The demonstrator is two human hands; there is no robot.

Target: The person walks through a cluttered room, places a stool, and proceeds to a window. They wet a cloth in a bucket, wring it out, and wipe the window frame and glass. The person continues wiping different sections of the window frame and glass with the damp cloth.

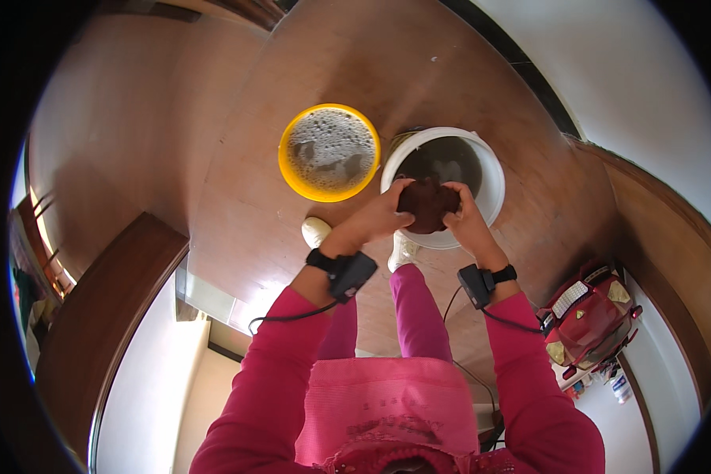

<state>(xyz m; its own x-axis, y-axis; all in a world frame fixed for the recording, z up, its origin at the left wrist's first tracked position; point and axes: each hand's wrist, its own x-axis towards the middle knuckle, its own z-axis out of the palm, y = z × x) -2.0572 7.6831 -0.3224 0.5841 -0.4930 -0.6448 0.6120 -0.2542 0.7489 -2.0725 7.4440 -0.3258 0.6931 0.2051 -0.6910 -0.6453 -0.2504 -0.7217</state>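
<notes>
Both my left hand (385, 210) and my right hand (467, 218) grip a bunched dark brown cloth (428, 204), one at each side of it. The cloth is held over the near part of a white bucket (495, 178), which has murky grey water inside. Left of that bucket stands a yellow bucket (284, 160) filled with water and foamy suds. Each wrist bears a black strap with a small device and a cable.
Both buckets stand on a brown floor (243, 178). A red toy car (589, 320) is at the lower right by the wall. Wooden furniture (118, 296) juts in at the left. My feet in pale shoes (402, 252) are just below the buckets.
</notes>
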